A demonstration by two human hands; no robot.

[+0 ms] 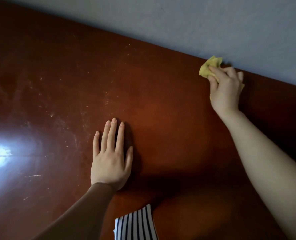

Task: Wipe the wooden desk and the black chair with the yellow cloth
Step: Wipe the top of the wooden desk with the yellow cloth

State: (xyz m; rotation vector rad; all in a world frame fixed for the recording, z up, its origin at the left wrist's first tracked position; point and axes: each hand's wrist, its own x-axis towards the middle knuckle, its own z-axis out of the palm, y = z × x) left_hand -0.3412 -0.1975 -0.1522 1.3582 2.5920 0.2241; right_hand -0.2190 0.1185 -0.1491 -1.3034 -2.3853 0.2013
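Pale streaks (pixel 107 99) are marking the wooden surface (pixel 161 104) toward nine o'clock, so wiping is looking far from finished; the left hand (pixel 110 160) is lying flat near six, grip open and empty; the right hand (pixel 225 89) is closing its grip round the yellow cloth (pixel 210 67) at two o'clock, by the wall (pixel 213 23); the black chair is not showing.

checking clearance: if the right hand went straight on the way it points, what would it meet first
Probably the grey wall: the right hand, gripping the yellow cloth, is at the wooden desk's back edge; depth unclear.
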